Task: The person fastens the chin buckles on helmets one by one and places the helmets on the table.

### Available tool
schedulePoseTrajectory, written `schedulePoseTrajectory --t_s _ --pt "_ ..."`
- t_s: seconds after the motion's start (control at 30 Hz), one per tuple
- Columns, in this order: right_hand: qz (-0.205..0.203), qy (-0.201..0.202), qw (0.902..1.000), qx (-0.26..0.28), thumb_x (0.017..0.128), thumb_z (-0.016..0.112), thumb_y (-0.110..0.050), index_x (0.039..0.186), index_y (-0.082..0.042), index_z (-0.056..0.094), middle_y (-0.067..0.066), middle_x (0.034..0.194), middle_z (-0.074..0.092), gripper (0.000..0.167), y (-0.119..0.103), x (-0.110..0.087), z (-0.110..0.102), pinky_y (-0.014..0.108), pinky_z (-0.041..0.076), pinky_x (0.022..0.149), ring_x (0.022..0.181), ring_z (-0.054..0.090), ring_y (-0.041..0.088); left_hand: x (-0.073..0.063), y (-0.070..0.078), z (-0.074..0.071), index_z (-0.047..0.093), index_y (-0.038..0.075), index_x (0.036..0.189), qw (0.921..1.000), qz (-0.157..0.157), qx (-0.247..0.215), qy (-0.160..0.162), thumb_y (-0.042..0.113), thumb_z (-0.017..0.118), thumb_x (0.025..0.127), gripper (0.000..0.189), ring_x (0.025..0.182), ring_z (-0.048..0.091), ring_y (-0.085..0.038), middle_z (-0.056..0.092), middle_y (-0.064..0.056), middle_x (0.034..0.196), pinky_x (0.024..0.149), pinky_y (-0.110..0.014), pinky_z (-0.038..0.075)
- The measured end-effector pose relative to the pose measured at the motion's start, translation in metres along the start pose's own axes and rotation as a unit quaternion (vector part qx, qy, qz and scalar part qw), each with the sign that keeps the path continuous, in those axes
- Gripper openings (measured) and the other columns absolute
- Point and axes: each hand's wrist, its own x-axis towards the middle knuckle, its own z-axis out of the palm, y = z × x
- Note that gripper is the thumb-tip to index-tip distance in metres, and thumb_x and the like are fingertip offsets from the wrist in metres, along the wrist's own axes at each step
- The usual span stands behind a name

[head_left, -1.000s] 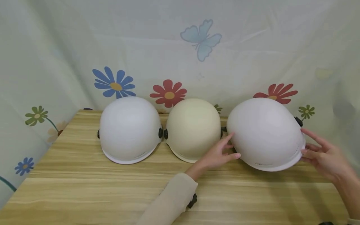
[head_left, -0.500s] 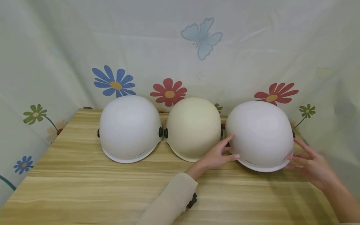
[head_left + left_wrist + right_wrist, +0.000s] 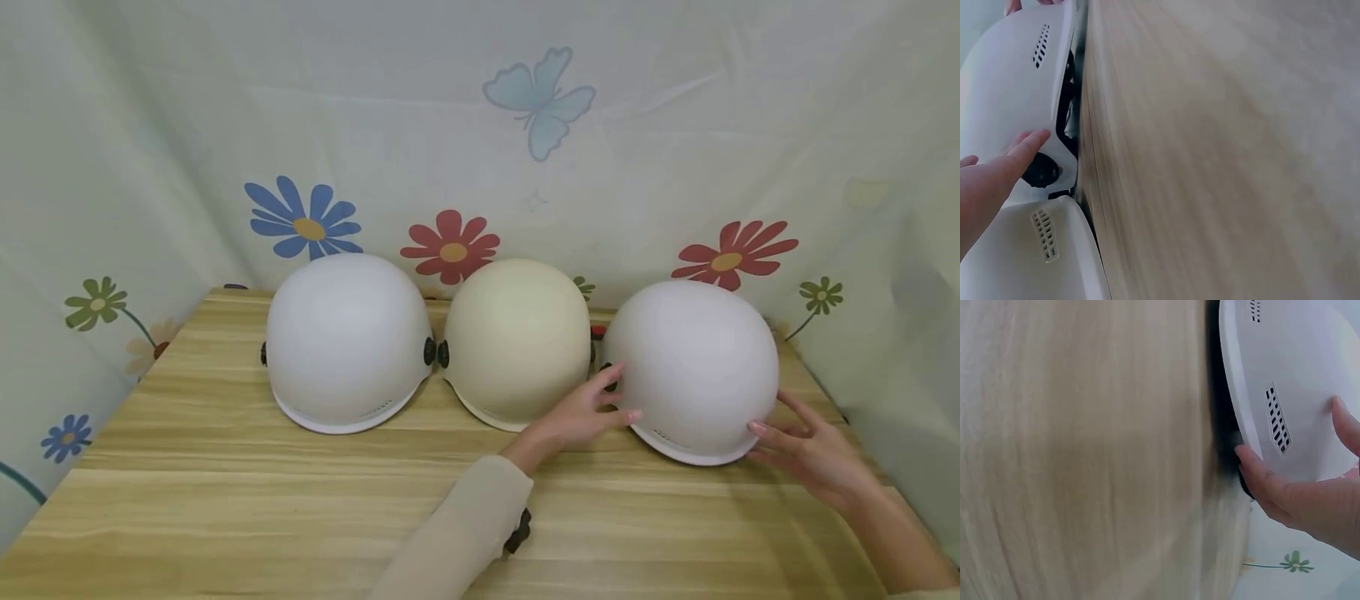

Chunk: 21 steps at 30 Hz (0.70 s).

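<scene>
In the head view, the rightmost white helmet [image 3: 693, 371] sits at the right of a row, its front rim low over the table. My right hand [image 3: 817, 454] grips its right side, with the thumb on the shell and other fingers at the rim. At its left side, my left hand [image 3: 573, 417] touches the shell with thumb and index finger spread. In the left wrist view, a black round knob [image 3: 1041, 170] shows beside the left thumb. The right wrist view shows fingertips at the rim near a vent patch [image 3: 1277, 419]; the helmet's inside is hidden.
A cream helmet [image 3: 517, 342] stands just left of the held one, and another white helmet [image 3: 348, 342] farther left. They rest on a wooden table [image 3: 225, 500] against a flowered curtain [image 3: 390, 108]. A small red item [image 3: 597, 332] shows behind the gap between helmets.
The right helmet has come down from a tilt and shifted left, turning more upright. My right hand has moved left and down with it. The left hand has stayed nearly in place.
</scene>
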Motion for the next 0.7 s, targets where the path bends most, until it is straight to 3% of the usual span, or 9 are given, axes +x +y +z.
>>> schedulePoseTrajectory --t_s 0.27,0.47,0.7 --pt "0.008 0.003 0.9999 0.008 0.091 0.051 0.002 0.144 -0.013 -0.017 0.021 0.111 0.034 0.087 0.0079 0.0079 0.0003 0.042 0.049 0.081 0.090 0.061 0.019 0.0025 0.0013 -0.0009 0.021 0.024 0.146 1.0000 -0.002 -0.006 -0.002 0.026 0.062 0.088 0.071 0.128 0.035 -0.017 0.022 0.004 0.148 0.100 -0.032 0.034" --pt "0.000 -0.004 0.9997 0.024 0.091 0.049 0.003 0.144 -0.014 -0.017 0.020 0.111 0.036 0.087 0.0111 0.0097 -0.0001 0.041 0.050 0.079 0.091 0.061 0.018 0.0030 0.0009 -0.0004 0.020 0.025 0.146 1.0000 -0.008 -0.002 -0.003 0.028 0.062 0.088 0.072 0.129 0.034 -0.016 0.020 0.003 0.149 0.101 -0.034 0.032" --pt "0.009 0.006 0.9999 -0.012 0.092 0.051 -0.002 0.144 -0.015 -0.018 0.041 0.132 -0.002 0.086 0.0104 0.0095 0.0047 0.036 0.051 0.079 0.091 0.058 0.007 0.0034 0.0001 0.0005 0.020 0.026 0.146 0.9999 -0.015 -0.004 -0.001 0.029 0.063 0.087 0.073 0.129 0.034 -0.015 0.019 0.004 0.149 0.102 -0.034 0.032"
